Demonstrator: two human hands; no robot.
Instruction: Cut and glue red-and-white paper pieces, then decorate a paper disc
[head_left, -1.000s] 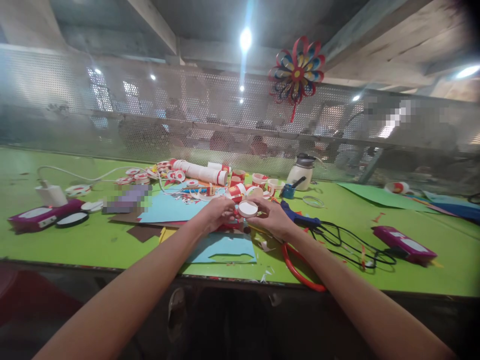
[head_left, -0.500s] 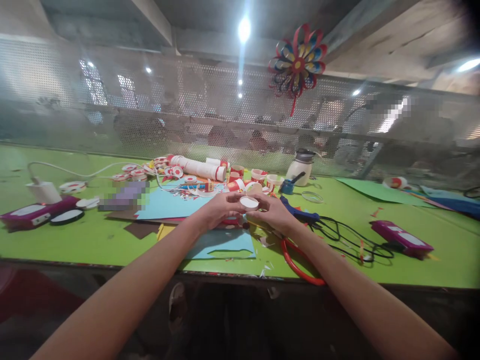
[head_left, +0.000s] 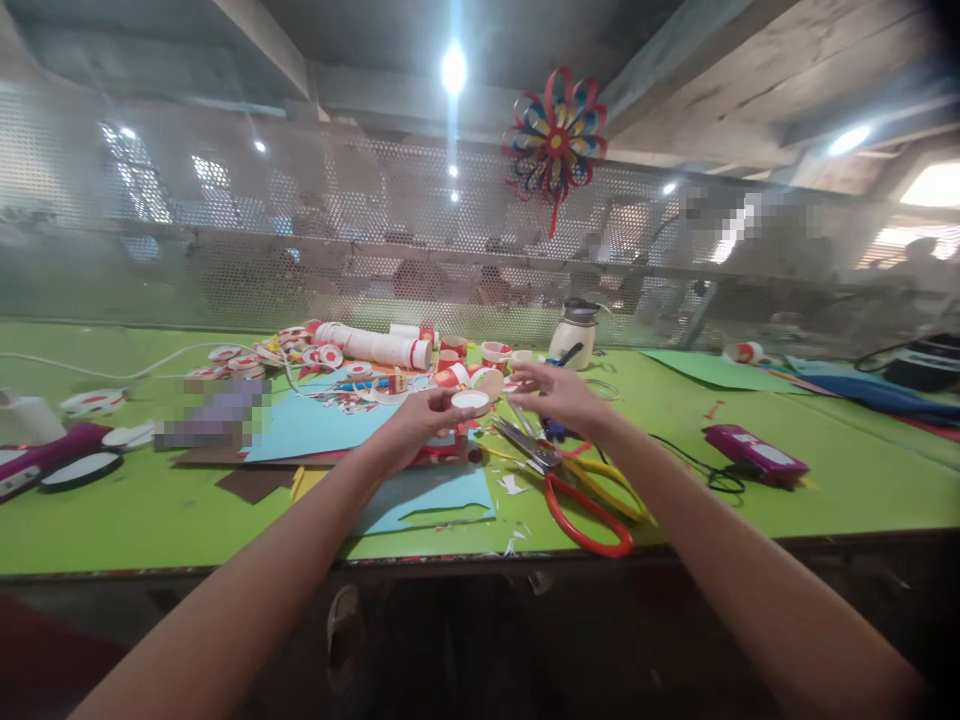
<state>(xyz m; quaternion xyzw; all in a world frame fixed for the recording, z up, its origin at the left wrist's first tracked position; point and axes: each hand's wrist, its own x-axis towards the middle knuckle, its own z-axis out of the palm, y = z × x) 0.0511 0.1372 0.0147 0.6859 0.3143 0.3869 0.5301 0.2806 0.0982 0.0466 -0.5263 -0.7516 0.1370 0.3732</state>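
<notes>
My left hand point(head_left: 421, 418) pinches a shallow white round piece point(head_left: 470, 401) by its left side; it looks like the cut-off bottom of a paper cup. My right hand point(head_left: 559, 393) is off it, to the right, fingers stretched out and apart with nothing seen in them. Just below that hand lie open scissors point(head_left: 541, 455) with red and yellow handles. A blue-handled tool point(head_left: 553, 428) is partly hidden behind my right hand. Beyond the hands stand cut red-and-white paper cups point(head_left: 452, 349), and a long stack of cups point(head_left: 371, 343) lies behind them.
Light-blue paper sheets point(head_left: 311, 425) with scraps cover the green table point(head_left: 675, 480). Purple power strips point(head_left: 756, 456) lie on both sides, one with a white cable. A pale jug point(head_left: 574, 338) stands at the back; a paper flower point(head_left: 556, 142) hangs before the perforated screen.
My right hand has let go of the white round piece and moved right, fingers opening. The left hand keeps the piece. The view has turned slightly right, and the scissors show more fully.
</notes>
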